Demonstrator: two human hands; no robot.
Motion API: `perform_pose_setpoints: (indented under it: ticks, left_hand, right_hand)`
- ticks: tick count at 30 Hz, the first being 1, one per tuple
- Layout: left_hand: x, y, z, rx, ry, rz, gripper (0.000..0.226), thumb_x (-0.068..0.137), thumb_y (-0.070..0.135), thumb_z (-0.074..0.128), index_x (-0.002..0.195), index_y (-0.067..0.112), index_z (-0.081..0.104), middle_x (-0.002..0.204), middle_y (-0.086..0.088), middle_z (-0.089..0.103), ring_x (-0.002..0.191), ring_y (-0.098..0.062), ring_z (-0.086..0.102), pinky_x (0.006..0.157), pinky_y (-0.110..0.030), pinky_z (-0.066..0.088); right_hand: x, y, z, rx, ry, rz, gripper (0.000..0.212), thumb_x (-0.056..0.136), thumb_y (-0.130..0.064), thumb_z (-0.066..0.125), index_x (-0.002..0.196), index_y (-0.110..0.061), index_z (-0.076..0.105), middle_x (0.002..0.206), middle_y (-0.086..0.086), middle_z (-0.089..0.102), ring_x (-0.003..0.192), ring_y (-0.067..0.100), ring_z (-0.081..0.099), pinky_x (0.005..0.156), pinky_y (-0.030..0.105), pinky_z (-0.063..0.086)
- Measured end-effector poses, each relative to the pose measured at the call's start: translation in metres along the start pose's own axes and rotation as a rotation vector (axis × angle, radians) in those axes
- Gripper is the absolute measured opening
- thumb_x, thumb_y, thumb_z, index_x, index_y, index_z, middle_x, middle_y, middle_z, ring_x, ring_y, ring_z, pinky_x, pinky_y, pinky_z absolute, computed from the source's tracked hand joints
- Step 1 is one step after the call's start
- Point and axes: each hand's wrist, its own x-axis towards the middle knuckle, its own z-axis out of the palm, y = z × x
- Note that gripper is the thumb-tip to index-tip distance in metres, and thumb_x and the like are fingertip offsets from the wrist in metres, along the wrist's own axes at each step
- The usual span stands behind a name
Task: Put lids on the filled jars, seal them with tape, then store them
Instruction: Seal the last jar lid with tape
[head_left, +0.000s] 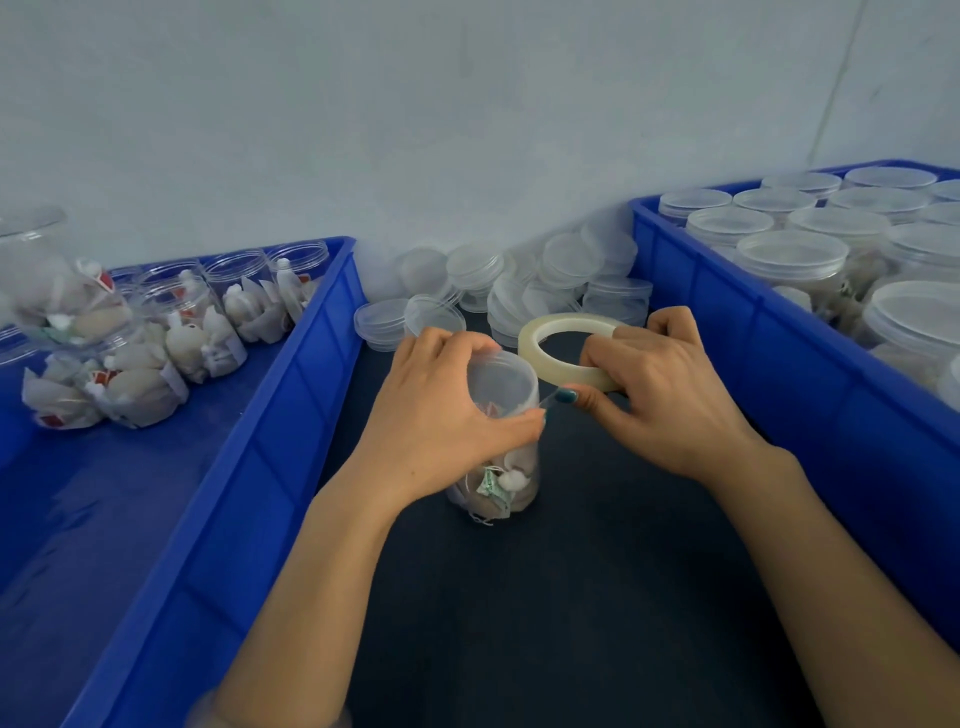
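At frame centre, the left hand (447, 410) wraps its grip around the lidded jar (501, 441); the right hand (660, 389) pinches the tape roll (563, 348) just beside it on the dark worktop (597, 597).

A pale grey wall (467, 104) fills the upper frame, with a thin line at its upper right. A dark worktop (597, 571) spans the lower centre.

Left hand (447, 410) grips jar (501, 447); right hand (670, 384) holds tape roll (566, 353)

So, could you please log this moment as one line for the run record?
step: sealing | left hand: grips jar | right hand: holds tape roll beside jar
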Motion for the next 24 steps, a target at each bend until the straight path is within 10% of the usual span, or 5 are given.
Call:
perform_pose_setpoints:
  ticks: [10,24]
  left_hand:
    - [-0.004,0.000,0.000,0.213,0.063,-0.044,0.086,0.058,0.092,0.036,0.134,0.052,0.041,0.115,0.008,0.033,0.106,-0.007,0.027,0.090,-0.025,0.029]
    - [-0.002,-0.014,-0.037,0.046,-0.234,0.123,0.080,0.070,0.062,0.074,0.143,0.057,0.042,0.128,0.027,0.040,0.121,0.004,0.041,0.098,-0.023,0.040]
  right_hand:
    - [-0.001,0.002,0.001,0.005,0.022,0.017,0.052,0.095,-0.061,0.035,0.076,-0.016,0.053,0.063,-0.008,0.049,0.060,0.017,0.043,0.078,0.039,0.030]
    - [-0.001,0.009,0.002,-0.037,0.190,0.081,0.064,0.086,-0.074,0.043,0.064,-0.016,0.057,0.063,-0.008,0.051,0.067,0.017,0.048,0.083,0.031,0.015]
